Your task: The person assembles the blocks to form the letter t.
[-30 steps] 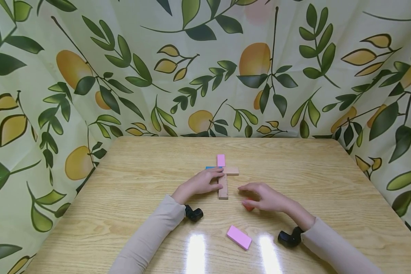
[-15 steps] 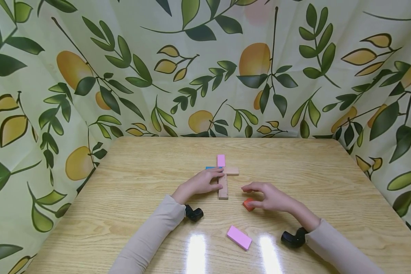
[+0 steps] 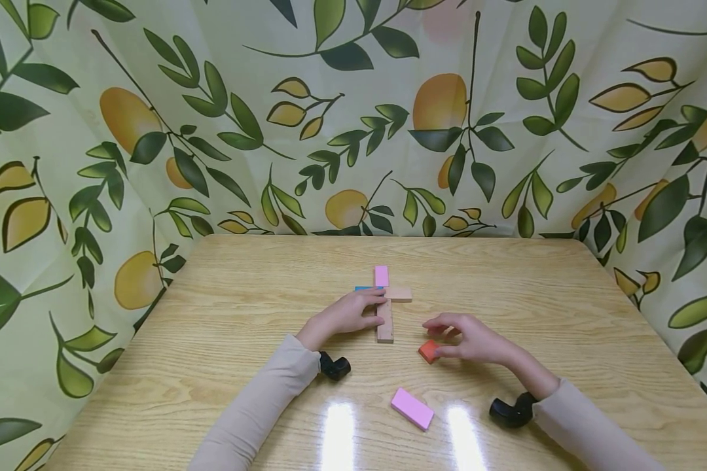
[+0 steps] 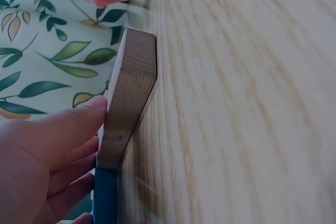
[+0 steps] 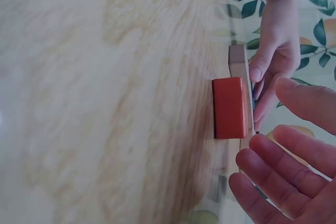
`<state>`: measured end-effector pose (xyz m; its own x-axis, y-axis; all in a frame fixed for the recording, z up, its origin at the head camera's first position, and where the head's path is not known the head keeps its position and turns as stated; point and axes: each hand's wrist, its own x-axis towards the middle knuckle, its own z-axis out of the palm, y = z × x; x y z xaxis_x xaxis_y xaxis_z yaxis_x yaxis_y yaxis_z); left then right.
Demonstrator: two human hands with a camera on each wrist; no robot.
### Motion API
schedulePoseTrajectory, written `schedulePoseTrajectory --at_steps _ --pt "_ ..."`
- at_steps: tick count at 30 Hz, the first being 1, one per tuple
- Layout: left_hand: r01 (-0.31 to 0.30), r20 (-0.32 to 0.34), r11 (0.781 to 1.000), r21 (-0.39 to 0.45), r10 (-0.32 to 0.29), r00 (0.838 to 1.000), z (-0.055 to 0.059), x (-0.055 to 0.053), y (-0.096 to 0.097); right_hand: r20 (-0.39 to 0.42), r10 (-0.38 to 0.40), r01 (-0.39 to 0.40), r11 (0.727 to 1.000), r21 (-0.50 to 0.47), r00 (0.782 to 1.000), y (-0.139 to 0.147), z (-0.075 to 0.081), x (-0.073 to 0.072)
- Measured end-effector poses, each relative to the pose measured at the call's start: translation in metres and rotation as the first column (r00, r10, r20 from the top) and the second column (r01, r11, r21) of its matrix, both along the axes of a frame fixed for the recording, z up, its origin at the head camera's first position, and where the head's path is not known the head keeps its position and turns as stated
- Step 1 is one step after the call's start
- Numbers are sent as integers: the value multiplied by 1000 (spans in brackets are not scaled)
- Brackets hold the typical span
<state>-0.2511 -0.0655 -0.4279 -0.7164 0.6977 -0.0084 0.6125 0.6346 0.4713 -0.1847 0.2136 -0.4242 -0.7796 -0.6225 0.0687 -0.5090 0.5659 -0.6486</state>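
My left hand [image 3: 347, 313] rests on a group of flat blocks laid as a cross. Its thumb touches the long plain wooden block [image 3: 385, 327], and its fingers lie over the blue block [image 3: 365, 288], which they partly cover. A pink block [image 3: 381, 275] forms the far arm and a pale wooden block [image 3: 399, 294] the right one. Just right of the red block [image 5: 228, 108] is my right hand [image 3: 471, 339], its fingers loosely spread and holding nothing. In the right wrist view a gap shows between that hand and the red block on the table.
A second pink block [image 3: 412, 409] lies at an angle nearer the front of the wooden table [image 3: 259, 261]. Leaf-and-fruit printed cloth [image 3: 353, 118] hangs behind and along both sides. Each wrist carries a black camera, such as the right one [image 3: 511, 412].
My right hand has drawn back to the right, away from the red block, which now shows more fully. The left hand stays on the blocks.
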Motion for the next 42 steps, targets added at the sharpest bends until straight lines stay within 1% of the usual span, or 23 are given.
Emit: schedulePoseTrajectory --at_steps 5,8,11,14,21,28,34,42 --pt "3 -5 1000 -4 -3 1000 1 0 0 25 6 -5 999 -40 1000 3 -1 -1" --pt "2 2 1000 -2 -2 1000 1 0 0 63 9 -5 998 -65 998 4 -1 -1" --pt "0 9 1000 -2 0 1000 2 0 0 95 7 0 997 -73 995 4 -1 -1" --pt "2 5 1000 -3 -2 1000 2 0 -1 110 5 2 998 -69 994 6 -2 0" --pt "9 -4 1000 -4 -9 1000 1 0 0 126 8 -2 999 -46 992 9 -6 -1" --pt "8 -10 1000 -15 -8 1000 1 0 0 146 33 -26 999 -47 989 9 -5 -2" --pt "-2 5 1000 -9 2 1000 1 0 0 145 35 -29 999 -43 989 9 -7 -3" --pt "-10 8 1000 1 10 1000 1 1 0 133 32 -28 999 -27 991 8 -8 -4"
